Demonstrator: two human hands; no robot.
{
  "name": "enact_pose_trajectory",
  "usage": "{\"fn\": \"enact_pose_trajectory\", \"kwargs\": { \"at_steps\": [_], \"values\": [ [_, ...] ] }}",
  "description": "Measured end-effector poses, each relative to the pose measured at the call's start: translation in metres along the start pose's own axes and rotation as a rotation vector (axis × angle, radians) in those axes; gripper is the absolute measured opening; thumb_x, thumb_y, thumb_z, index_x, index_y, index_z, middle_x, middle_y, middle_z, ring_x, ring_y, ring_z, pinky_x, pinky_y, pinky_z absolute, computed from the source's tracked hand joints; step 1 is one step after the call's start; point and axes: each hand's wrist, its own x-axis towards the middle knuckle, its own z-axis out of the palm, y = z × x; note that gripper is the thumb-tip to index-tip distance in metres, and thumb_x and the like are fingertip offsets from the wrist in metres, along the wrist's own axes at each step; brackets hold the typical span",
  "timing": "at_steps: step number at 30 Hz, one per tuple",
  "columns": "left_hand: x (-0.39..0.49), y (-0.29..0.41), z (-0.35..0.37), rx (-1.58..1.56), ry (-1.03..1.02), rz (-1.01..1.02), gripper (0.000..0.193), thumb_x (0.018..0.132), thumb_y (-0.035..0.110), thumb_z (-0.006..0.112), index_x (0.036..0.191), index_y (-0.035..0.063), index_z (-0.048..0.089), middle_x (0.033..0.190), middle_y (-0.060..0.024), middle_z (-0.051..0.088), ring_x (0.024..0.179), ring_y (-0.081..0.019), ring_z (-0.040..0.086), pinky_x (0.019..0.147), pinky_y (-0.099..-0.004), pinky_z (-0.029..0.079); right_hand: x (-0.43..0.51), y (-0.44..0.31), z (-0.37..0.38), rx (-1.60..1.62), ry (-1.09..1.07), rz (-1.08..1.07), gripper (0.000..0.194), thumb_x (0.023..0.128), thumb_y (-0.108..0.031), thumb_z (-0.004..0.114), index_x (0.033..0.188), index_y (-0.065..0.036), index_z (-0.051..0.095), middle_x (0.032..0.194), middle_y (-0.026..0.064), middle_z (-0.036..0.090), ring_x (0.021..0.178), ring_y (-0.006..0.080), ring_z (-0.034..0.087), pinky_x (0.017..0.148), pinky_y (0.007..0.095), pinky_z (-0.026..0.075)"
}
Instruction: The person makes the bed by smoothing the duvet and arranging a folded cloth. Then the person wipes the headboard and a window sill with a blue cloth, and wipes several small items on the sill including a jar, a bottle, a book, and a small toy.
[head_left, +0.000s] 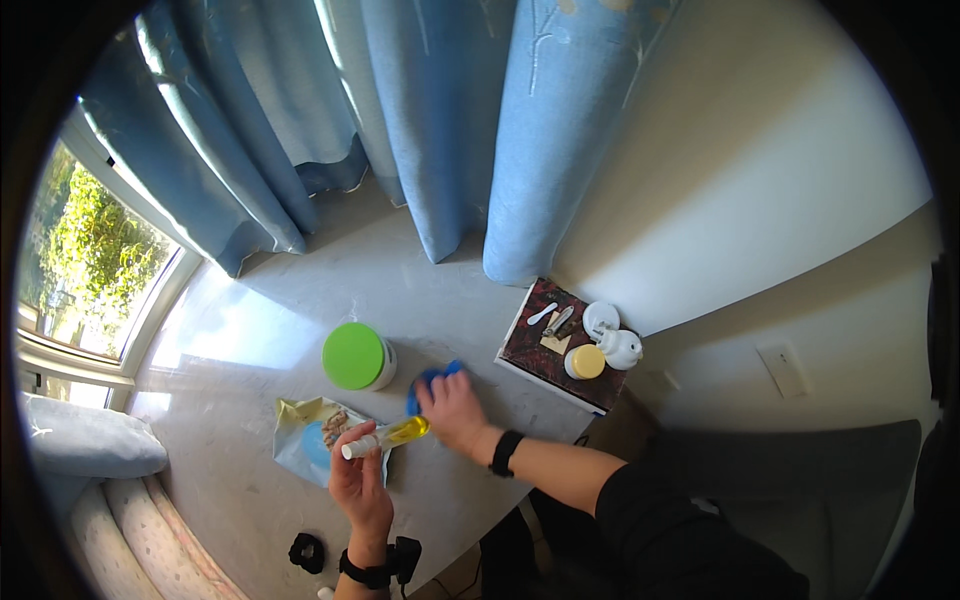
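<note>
My left hand (362, 487) holds a clear spray bottle (386, 437) with a white cap and yellow liquid, tilted above the grey windowsill surface (442, 517). Under my right hand (454, 411) a blue cloth (420, 386) lies pressed to the surface, partly hidden by the fingers. A jar with a green lid (352, 357) stands just beyond the two hands. Behind the bottle lies an open pale blue and yellow packet (296, 442) with crumpled brownish contents, partly covered by my left hand.
A dark red patterned box (536, 360) at the right bears a yellow-lidded jar (585, 361), white containers (621, 349), nail clippers (558, 321) and a small white stick. A black scrunchie (307, 553) lies near the front. Blue curtains (442, 135) hang behind; a window is at left.
</note>
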Motion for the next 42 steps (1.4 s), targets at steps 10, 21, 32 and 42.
{"fn": "enact_pose_trajectory", "kwargs": {
  "at_steps": [10, 21, 32, 42],
  "values": [
    [0.003, -0.003, 0.012, 0.059, -0.019, 0.018, 0.028, 0.089, -0.006, 0.050, 0.117, -0.0012, 0.051, 0.117, -0.0129, 0.057, 0.104, -0.0175, 0.054, 0.094, -0.0308, 0.041, -0.070, 0.046, -0.041, 0.717, 0.188, -0.024, 0.029, 0.078, -0.020, 0.066, 0.103, -0.006, 0.059, 0.102, 0.0106, 0.055, 0.098, 0.0300, 0.054, 0.089, 0.0422, 0.041],
    [0.015, -0.010, 0.036, 0.010, -0.049, 0.123, 0.030, 0.090, -0.006, 0.049, 0.120, 0.0016, 0.049, 0.120, -0.0135, 0.055, 0.119, -0.0241, 0.050, 0.102, -0.0349, 0.035, -0.214, 0.159, -0.052, 1.498, 0.510, 1.380, 0.017, 0.082, -0.010, 0.057, 0.096, -0.002, 0.050, 0.081, 0.0113, 0.057, 0.067, 0.0217, 0.062, 0.061, 0.0324, 0.053],
    [0.039, -0.028, 0.076, 0.017, -0.107, 0.153, 0.031, 0.088, -0.010, 0.050, 0.117, -0.0009, 0.051, 0.124, -0.0193, 0.055, 0.118, -0.0251, 0.051, 0.101, -0.0356, 0.038, -0.190, 0.162, -0.058, 1.569, 0.335, 1.321, 0.058, 0.083, -0.009, 0.064, 0.134, -0.003, 0.037, 0.101, 0.0075, 0.057, 0.087, 0.0171, 0.060, 0.071, 0.0302, 0.053],
    [0.029, -0.015, 0.072, 0.030, -0.040, 0.133, 0.031, 0.088, -0.010, 0.049, 0.118, 0.0000, 0.049, 0.125, -0.0201, 0.054, 0.119, -0.0257, 0.051, 0.101, -0.0360, 0.038, -0.186, 0.192, -0.062, 1.531, 0.183, 0.997, 0.082, 0.079, 0.001, 0.068, 0.146, -0.004, 0.022, 0.113, 0.0067, 0.055, 0.095, 0.0142, 0.058, 0.080, 0.0271, 0.049]
  ]
}}
